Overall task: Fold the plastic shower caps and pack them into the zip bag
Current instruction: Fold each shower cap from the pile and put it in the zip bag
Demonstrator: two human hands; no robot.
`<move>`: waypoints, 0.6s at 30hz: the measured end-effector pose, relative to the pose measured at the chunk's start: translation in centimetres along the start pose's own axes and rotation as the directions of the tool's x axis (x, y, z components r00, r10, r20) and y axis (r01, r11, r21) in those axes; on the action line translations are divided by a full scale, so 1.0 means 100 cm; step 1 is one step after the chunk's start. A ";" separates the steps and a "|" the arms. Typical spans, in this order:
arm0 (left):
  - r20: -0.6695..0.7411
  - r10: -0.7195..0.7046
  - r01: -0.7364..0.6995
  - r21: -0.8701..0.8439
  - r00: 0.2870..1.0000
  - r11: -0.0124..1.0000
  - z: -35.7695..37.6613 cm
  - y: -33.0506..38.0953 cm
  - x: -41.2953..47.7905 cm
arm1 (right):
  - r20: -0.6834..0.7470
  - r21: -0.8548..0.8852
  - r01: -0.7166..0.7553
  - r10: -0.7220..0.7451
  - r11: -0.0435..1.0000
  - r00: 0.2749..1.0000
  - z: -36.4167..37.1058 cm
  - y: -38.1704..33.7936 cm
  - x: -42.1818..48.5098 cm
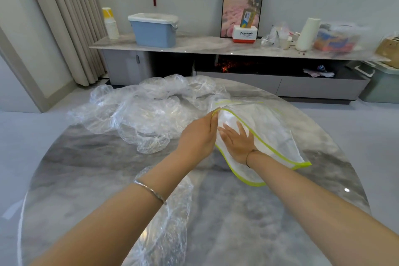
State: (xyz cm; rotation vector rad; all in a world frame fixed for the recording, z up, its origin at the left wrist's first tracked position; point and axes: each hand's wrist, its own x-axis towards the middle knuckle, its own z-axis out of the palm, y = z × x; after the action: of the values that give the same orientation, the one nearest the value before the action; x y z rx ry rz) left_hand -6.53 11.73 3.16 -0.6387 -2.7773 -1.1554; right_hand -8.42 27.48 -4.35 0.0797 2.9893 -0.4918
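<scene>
A clear zip bag point(274, 136) with a yellow-green rim lies on the round marble table point(86, 168), its mouth held wide. My left hand point(197, 136) pinches the upper edge of the mouth and lifts it. Inside the opening, my right hand point(236, 142) lies flat with straight fingers, pressing on white folded plastic in the bag. A heap of loose clear shower caps point(142, 112) sits to the left at the table's far side. One more crumpled cap point(170, 218) lies near me under my left forearm.
Behind the table runs a low marble-topped cabinet point(194, 46) with a blue lidded bin point(154, 30), a red-and-white box point(245, 34), a framed picture point(243, 6) and plastic bags. A curtain point(64, 17) hangs at the left. The floor surrounds the table.
</scene>
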 end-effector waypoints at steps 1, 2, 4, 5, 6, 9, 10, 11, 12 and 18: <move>0.008 -0.006 0.005 0.008 1.000 1.000 0.003 -0.003 0.003 | 0.013 0.034 0.018 -0.019 0.999 1.000 -0.001 0.000 -0.008; 0.028 -0.011 0.011 0.022 1.000 1.000 0.006 -0.008 0.005 | 0.026 0.076 0.034 -0.036 0.997 0.999 -0.001 -0.001 -0.015; 0.102 -0.035 0.027 0.078 0.994 0.997 0.011 -0.018 0.005 | 0.029 0.140 0.072 -0.077 0.987 0.997 -0.002 -0.001 -0.036; 0.148 -0.057 0.036 0.140 0.987 0.989 0.013 -0.023 0.003 | 0.029 0.147 0.103 -0.108 0.984 0.994 -0.001 -0.001 -0.048; 0.188 -0.083 0.042 0.210 0.979 0.977 0.014 -0.030 0.001 | 0.034 0.144 0.128 -0.134 0.981 0.990 0.000 -0.002 -0.061; 0.257 -0.141 0.053 0.323 0.956 0.945 0.009 -0.047 -0.024 | 0.130 0.042 0.173 -0.177 0.984 0.976 0.010 0.001 -0.104; 0.283 -0.158 0.047 0.361 0.946 0.931 0.007 -0.053 -0.034 | 0.173 -0.002 0.189 -0.186 0.982 0.967 0.013 0.003 -0.117; 0.320 -0.184 0.035 0.420 0.929 0.907 0.005 -0.058 -0.050 | 0.208 -0.018 0.197 -0.189 0.980 0.960 0.016 0.004 -0.133; 0.352 -0.219 0.020 0.491 0.910 0.871 0.000 -0.062 -0.065 | 0.229 -0.034 0.203 -0.191 0.979 0.955 0.019 0.006 -0.145; 0.585 -0.392 -0.097 0.633 0.710 0.768 -0.025 -0.081 -0.155 | 0.244 -0.013 0.260 -0.249 0.965 0.937 0.027 0.009 -0.186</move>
State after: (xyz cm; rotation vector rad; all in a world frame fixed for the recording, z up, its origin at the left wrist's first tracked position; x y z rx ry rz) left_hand 4.11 -0.57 -3.75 -0.8830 -3.5758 0.1806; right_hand 10.38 26.79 -5.00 -0.3512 2.7797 -0.4237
